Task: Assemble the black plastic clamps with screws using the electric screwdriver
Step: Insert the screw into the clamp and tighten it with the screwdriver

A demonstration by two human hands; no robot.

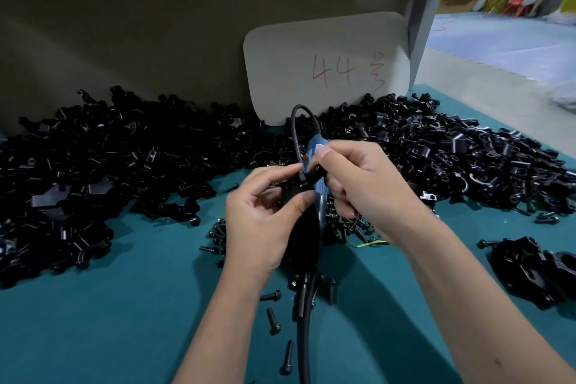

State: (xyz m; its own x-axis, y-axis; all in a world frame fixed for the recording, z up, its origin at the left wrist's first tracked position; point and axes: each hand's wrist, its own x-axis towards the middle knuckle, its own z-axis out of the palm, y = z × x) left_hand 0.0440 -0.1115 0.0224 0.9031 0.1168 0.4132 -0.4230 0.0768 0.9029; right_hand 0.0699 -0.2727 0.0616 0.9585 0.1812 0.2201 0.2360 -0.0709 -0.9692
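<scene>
2 hands, 1 electric screwdriver (316, 171) at 12 o'clock. 2 big piles of clamps, 9 & 2 o'clock. 1 card (327, 65). Loose screws approx 5 at 6 o'clock.

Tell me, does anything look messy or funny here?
Loose black screws lie scattered on the teal table near the person's arms, apart from the big heaps of black clamps. Nothing looks broken.
</scene>
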